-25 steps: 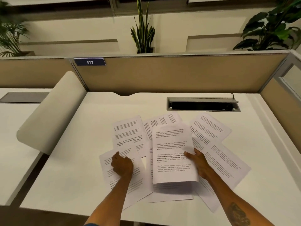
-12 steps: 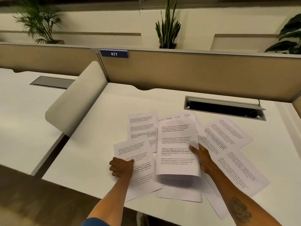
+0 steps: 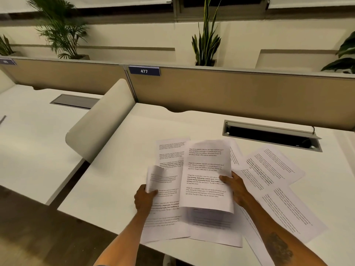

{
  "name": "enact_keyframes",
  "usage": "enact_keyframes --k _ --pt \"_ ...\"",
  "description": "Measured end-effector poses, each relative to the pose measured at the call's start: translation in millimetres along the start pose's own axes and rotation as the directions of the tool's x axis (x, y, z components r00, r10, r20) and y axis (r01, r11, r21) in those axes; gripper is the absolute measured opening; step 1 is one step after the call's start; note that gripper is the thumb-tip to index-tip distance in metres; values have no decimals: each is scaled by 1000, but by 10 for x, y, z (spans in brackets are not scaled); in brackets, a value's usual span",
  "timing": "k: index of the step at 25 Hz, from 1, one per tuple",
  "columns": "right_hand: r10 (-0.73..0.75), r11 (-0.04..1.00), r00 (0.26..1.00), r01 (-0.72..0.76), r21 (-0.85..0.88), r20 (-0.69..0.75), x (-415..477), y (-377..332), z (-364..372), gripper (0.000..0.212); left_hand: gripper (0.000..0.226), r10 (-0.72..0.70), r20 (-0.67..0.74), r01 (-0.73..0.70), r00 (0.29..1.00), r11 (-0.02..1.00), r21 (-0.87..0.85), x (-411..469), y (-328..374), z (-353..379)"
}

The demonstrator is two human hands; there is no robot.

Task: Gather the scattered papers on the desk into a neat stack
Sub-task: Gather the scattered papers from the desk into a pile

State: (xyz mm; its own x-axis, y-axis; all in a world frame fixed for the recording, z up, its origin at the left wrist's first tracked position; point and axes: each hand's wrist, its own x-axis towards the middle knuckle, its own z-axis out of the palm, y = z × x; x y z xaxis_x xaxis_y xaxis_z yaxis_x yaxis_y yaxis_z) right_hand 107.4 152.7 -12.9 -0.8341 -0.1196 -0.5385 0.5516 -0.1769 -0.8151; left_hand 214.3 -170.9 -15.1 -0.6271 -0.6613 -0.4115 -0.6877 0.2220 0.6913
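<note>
Meanwhile both hands grip papers: left hand [image 3: 145, 198] one sheet [image 3: 163, 191], right hand [image 3: 235, 187] a stack [image 3: 206, 179]

Printed papers [image 3: 276, 191] lie overlapping on the white desk [image 3: 119, 181].

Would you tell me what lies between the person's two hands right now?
In the head view, the held sheaf and overlapping printed sheets fill the stretch between left hand and right hand.
</note>
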Motion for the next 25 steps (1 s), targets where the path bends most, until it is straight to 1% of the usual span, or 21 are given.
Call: enact_keyframes --k 2,4,6,8,10,13,17,19,22,23,25 --pt "5 1000 1000 -6 20 27 -20 -14 31 41 23 116 61 -106 991 983 -151 9 17 -101" --pt "7 999 998 -9 31 57 -42 -12 74 39 19 187 114 -152 976 952 -264 13 88 -162" --pt "12 999 996 -15 33 88 -59 5 122 40 21 212 141 -147 967 916 -374 20 193 -158" --pt "19 999 994 -22 23 108 -73 31 167 42 27 213 180 -105 960 875 -473 10 340 -89" --pt "7 1000 993 -7 -1 114 -99 46 208 42 34 218 234 -63 947 845 -531 -11 499 25" --pt "-35 999 993 38 -29 117 -134 53 226 40 38 247 331 -18 911 824 -566 -83 720 197" --pt "-58 998 991 58 6 121 -138 36 137 39 35 303 412 -35 859 839 -543 -201 939 387" --pt "-69 998 991 67 21 118 -121 30 91 39 34 295 447 -9 845 843 -539 -210 998 478" --pt "-96 995 992 95 11 83 -75 12 38 40 36 250 489 93 836 813 -574 -160 1079 571" --pt "-104 995 993 103 5 58 -54 -5 20 41 39 225 490 122 842 806 -580 -122 1101 584" --pt "-116 993 993 117 11 -7 4 -49 -35 43 37 155 445 143 882 812 -566 -17 1123 594"
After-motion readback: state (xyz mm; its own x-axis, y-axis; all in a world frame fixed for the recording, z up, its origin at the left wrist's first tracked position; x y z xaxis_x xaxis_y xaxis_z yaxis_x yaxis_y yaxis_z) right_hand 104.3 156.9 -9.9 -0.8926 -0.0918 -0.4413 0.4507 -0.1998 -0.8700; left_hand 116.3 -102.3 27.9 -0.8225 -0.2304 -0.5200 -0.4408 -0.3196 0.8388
